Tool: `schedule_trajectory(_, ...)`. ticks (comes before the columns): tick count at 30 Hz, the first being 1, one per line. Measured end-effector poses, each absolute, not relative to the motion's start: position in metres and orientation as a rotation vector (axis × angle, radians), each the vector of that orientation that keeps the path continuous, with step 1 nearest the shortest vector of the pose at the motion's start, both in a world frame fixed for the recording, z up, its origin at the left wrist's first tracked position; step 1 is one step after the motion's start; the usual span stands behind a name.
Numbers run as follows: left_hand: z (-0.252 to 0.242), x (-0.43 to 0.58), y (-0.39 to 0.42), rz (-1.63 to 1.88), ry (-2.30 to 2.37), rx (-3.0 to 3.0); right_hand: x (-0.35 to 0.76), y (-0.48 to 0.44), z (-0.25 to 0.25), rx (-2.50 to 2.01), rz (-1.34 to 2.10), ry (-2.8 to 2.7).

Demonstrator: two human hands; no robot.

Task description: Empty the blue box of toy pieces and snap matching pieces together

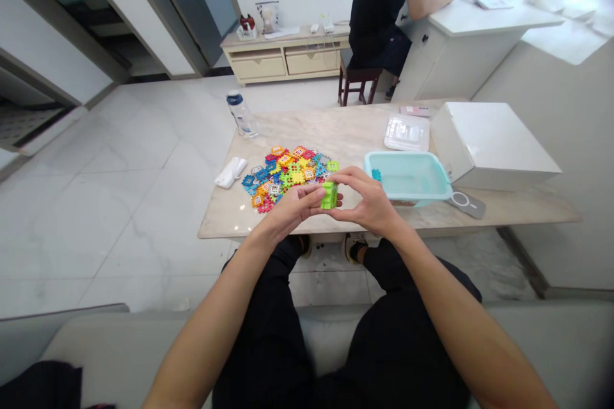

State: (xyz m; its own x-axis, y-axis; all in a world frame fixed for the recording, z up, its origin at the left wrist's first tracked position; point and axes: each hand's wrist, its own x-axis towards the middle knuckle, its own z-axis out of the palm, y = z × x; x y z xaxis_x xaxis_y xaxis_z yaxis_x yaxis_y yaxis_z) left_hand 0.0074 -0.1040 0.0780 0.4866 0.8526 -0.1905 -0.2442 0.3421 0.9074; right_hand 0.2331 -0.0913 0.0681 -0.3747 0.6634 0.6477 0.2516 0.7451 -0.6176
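Above the table's front edge, a small green block of interlocking plastic pieces is held between both hands. My left hand grips it from the left, thumb across its near face. My right hand closes on it from the right, with fingers at its top and thumb at its lower edge. Just behind my left hand lies a heap of interlocking plastic tiles in red, orange, yellow, green, blue and grey. Some of the heap is hidden by my left hand.
Right of my hands sits a light-blue plastic tub with a blue piece inside. Behind it are a clear lid and a white box. A water bottle and white tissue pack stand left. A person sits beyond.
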Motion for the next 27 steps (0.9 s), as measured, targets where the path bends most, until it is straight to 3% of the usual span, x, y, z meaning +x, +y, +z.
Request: schedule_trajectory(27,0.0757,0.0097,-0.1034,0.806,0.849,1.043,0.2309,-0.0968,0.0659,-0.717,0.401,-2.031)
